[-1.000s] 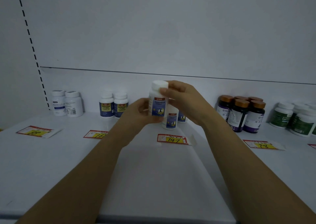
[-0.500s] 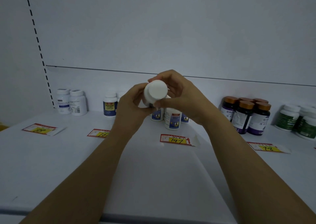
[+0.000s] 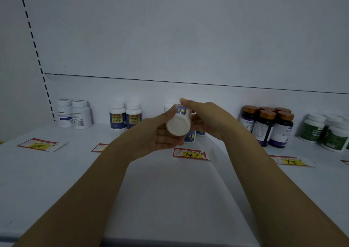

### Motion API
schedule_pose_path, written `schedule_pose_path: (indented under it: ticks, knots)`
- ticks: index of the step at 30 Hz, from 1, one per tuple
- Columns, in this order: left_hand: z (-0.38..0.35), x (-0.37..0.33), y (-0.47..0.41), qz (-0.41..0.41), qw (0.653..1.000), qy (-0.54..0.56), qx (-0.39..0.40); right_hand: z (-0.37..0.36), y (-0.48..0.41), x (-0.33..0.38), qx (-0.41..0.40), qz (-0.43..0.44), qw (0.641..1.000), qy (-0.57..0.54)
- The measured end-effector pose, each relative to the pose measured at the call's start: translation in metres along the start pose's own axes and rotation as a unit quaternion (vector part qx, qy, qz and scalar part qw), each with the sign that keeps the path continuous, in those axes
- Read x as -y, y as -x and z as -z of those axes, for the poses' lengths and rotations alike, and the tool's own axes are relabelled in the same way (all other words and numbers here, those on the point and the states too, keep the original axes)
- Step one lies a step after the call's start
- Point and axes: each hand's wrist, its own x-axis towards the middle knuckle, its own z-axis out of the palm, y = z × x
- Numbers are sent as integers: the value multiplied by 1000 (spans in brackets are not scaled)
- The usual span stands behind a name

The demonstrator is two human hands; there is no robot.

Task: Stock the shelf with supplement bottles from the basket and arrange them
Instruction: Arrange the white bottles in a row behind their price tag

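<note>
STEP inspect: blue-label supplement bottle (image 3: 178, 126) tilted at 12 o'clock of 147 price tag (image 3: 190, 154); white end, perhaps base, faces camera | left hand (image 3: 154, 135) fingers wrap it; right hand (image 3: 209, 120) pinches far end | NEXT: upright it; set beside matching bottles (image 3: 191, 136)

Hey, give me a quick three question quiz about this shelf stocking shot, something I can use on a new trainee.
1. True or false: the white bottle, held by the left hand and the right hand, stands upright on the shelf.
2. Which number is on the price tag just below the hands in the picture? A) 147 B) 300 C) 52
3. Fill in: the dark bottles to the right of the hands have ___ caps.
Key: 1 false, it is tipped over in the air with a round end facing the camera; 2 A; 3 brown.
</note>
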Motion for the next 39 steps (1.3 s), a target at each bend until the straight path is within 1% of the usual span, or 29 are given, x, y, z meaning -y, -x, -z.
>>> schedule_pose_path:
  ticks: [4, 7, 10, 12, 13, 14, 16, 18, 21, 23, 25, 26, 27, 29, 30, 32, 33, 35, 37, 39]
  knots:
    - [0, 0, 1, 1, 1000, -13, -4, 1, 1, -1, 1, -6, 1000, -12]
    - [-1, 0, 1, 0, 1000, -16, -2, 1, 0, 0, -3, -2, 1000, 2]
    - [-1, 0, 1, -29, 999, -15, 2, 3, 0, 3, -5, 46, 999, 21]
    - [-1, 2, 1, -67, 996, -57, -11, 5, 2, 6, 11, 99, 995, 18]
    - [-1, 2, 0, -87, 991, -98, -33, 6, 3, 8, 20, 119, 993, 19]
    - [-2, 3, 0, -107, 982, -140, -63, 8, 5, 9, 24, 135, 990, 32]
    - [-4, 5, -2, -137, 964, -198, -111, 10, 6, 11, 8, 158, 983, 97]
    - [-4, 9, -6, -155, 954, -224, -128, 10, 6, 11, -25, 177, 968, 173]
    - [-5, 14, -9, -165, 941, -264, -132, 11, 6, 11, -44, 192, 953, 229]
    - [-5, 16, -11, -165, 938, -277, -125, 15, 6, 12, -54, 198, 944, 259]
    - [-6, 18, -10, -157, 941, -280, -107, 23, 9, 16, -81, 201, 941, 260]
    - [-7, 19, -9, -153, 937, -301, -96, 30, 10, 18, -101, 204, 940, 255]
    - [-8, 20, -8, -141, 925, -343, -85, 36, 11, 19, -123, 207, 937, 252]
    - [-10, 25, -6, -95, 889, -443, -62, 47, 10, 18, -167, 204, 929, 260]
    - [-10, 27, -6, -63, 875, -477, -50, 49, 9, 15, -184, 200, 924, 271]
    - [-7, 32, -6, -19, 859, -510, -33, 49, 4, 8, -211, 188, 911, 299]
    - [-6, 35, -7, -6, 850, -526, -30, 47, 2, 4, -218, 180, 907, 313]
    - [-4, 39, -8, 21, 819, -573, -23, 45, -3, -4, -217, 161, 902, 337]
    - [-4, 41, -8, 31, 786, -617, -13, 43, -9, -13, -213, 141, 899, 355]
    - [-6, 43, -7, 31, 766, -642, -6, 41, -13, -21, -210, 122, 900, 361]
